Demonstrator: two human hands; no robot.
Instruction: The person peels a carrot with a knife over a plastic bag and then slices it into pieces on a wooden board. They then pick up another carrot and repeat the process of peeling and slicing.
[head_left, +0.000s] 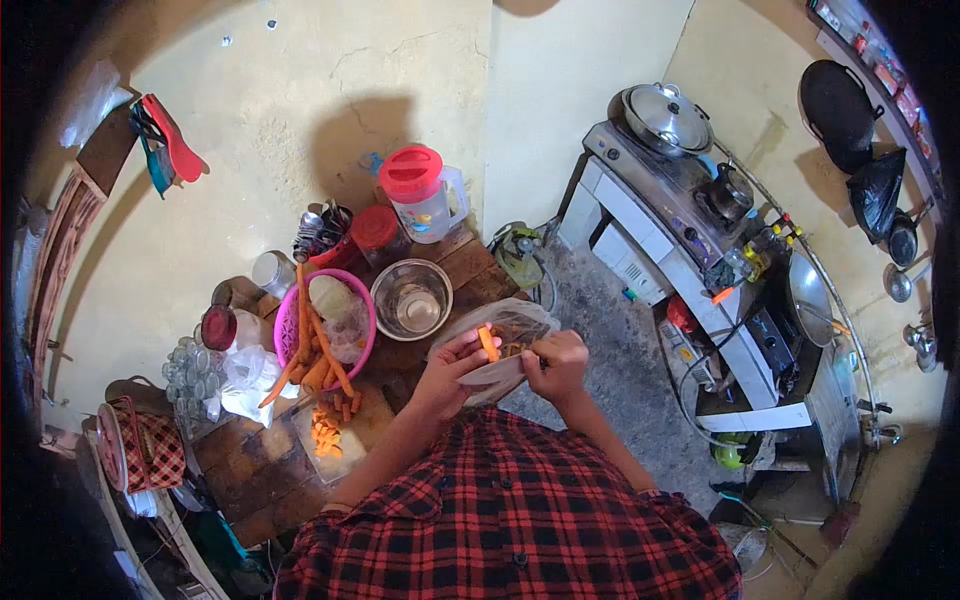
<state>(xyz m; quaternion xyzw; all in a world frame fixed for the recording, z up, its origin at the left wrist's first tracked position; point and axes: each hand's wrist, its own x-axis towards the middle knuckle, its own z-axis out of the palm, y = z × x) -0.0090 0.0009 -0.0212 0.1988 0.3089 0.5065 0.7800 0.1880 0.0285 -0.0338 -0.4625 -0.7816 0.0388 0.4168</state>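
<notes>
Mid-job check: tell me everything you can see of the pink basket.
The basket is round and bright pink, apparently plastic, with slits in its wall. It seems to stand upright, open side up, on the wooden table, left of the metal bowl; whether they touch is unclear. Inside are a pale round item and crumpled clear plastic. Long carrots lie across its near rim, partly hiding it.
</notes>
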